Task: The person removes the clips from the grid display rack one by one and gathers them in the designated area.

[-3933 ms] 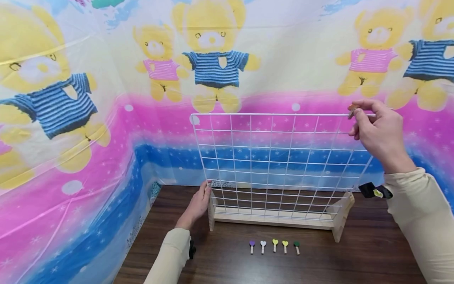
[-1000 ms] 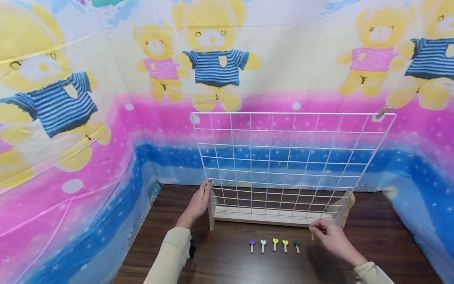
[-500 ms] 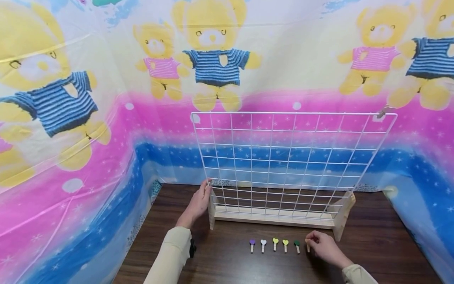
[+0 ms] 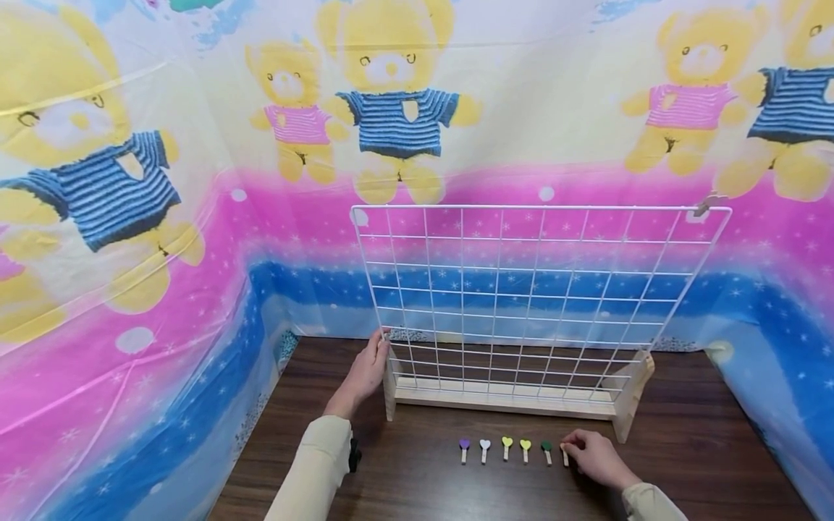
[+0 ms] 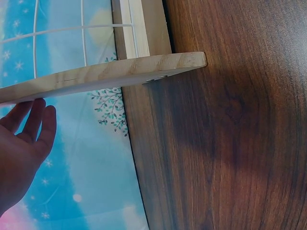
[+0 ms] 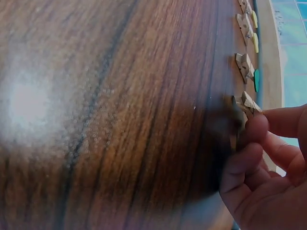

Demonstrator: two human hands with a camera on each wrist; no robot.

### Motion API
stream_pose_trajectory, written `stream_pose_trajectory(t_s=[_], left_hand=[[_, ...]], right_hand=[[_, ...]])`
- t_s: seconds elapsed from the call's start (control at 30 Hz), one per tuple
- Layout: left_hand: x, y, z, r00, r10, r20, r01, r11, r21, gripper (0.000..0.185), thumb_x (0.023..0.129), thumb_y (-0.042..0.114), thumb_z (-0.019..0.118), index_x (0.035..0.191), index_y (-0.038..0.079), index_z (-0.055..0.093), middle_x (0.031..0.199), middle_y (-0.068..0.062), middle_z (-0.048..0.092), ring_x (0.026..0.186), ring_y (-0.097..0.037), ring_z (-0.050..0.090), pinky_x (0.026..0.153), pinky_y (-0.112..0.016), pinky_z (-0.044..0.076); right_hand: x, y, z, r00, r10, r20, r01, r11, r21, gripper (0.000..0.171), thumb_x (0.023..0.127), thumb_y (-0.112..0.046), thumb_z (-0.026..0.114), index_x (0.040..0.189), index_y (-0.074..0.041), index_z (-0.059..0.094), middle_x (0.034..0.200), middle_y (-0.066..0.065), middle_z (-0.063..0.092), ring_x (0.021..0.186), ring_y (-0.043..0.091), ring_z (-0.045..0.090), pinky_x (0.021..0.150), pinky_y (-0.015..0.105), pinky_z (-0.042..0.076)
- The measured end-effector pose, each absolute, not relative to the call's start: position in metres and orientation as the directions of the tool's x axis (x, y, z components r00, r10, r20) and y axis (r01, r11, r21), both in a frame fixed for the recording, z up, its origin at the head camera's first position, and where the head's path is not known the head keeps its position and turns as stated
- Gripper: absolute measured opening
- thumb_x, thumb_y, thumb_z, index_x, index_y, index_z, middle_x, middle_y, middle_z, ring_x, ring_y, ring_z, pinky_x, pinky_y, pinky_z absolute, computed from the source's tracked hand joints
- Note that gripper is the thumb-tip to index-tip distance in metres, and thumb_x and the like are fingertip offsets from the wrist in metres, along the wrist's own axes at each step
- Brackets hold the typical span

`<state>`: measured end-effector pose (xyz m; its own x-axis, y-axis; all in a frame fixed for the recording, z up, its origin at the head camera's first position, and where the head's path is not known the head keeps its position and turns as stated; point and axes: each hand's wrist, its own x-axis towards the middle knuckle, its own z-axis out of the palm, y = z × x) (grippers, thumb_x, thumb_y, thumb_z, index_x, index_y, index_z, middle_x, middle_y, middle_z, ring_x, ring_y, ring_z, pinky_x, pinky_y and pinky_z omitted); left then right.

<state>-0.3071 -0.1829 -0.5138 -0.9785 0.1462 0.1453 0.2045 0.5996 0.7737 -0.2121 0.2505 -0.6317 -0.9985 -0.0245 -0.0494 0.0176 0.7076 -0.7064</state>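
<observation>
My right hand (image 4: 596,457) pinches a small wooden clothespin (image 4: 565,455) at the right end of a row on the table. Its top is hidden under my fingertips. Beside it lies a clothespin with a green heart (image 4: 546,449), then two yellow-heart clothespins (image 4: 507,443), a white-heart one (image 4: 485,446) and a purple-heart one (image 4: 464,446). A white wire grid (image 4: 495,293) stands upright in a wooden stand (image 4: 502,405). My left hand (image 4: 365,370) touches the stand's left end panel (image 5: 110,74); fingertips rest on its outer face. The left thumb is not visible in the left wrist view.
Another clip (image 4: 704,205) sits on the grid's top wire near the right corner. The dark wooden table (image 4: 417,477) holds everything. A cloth backdrop (image 4: 541,87) printed with teddy bears hangs behind and to the left.
My right hand has left the clip at the grid's top right corner and come down to the table. It has brought a clothespin down to the row's right end. My left hand stays put.
</observation>
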Motion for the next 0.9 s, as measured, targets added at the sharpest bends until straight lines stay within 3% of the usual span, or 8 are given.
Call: stream_pose_trajectory(t_s=[0.17,0.3,0.9], left_hand=[[-0.308,-0.183,-0.515,-0.977,0.151,0.148,0.21,0.597,0.774,0.044,0.105,0.035,0.027,0.144,0.014,0.032,0.074,-0.005,0.037,0.066,-0.021,0.041,0.066,-0.038,0.037],[-0.308,-0.184,-0.515,-0.978,0.154,0.143,0.207,0.59,0.781,0.045,0.105,0.036,0.027,0.144,0.014,0.032,0.073,-0.006,0.037,0.06,-0.02,0.034,0.058,-0.036,0.034],[-0.308,-0.184,-0.514,-0.975,0.156,0.156,0.219,0.588,0.779,0.041,0.105,0.034,0.027,0.143,0.017,0.033,0.072,-0.006,0.037,0.057,-0.019,0.032,0.053,-0.034,0.032]], right_hand=[[-0.217,0.253,-0.635,-0.999,-0.043,-0.006,-0.029,0.765,-0.644,0.004,0.086,-0.009,0.066,0.083,-0.01,0.068,0.078,-0.001,0.063,0.071,0.013,0.053,0.065,0.032,0.042],[-0.219,0.251,-0.635,-0.999,-0.04,-0.001,-0.031,0.773,-0.633,0.004,0.085,-0.007,0.065,0.082,-0.009,0.068,0.077,0.0,0.064,0.07,0.013,0.055,0.064,0.033,0.043],[-0.222,0.251,-0.637,-0.999,-0.037,0.012,-0.036,0.79,-0.612,0.003,0.084,-0.007,0.065,0.084,-0.005,0.067,0.077,0.002,0.065,0.068,0.014,0.057,0.062,0.034,0.045]])
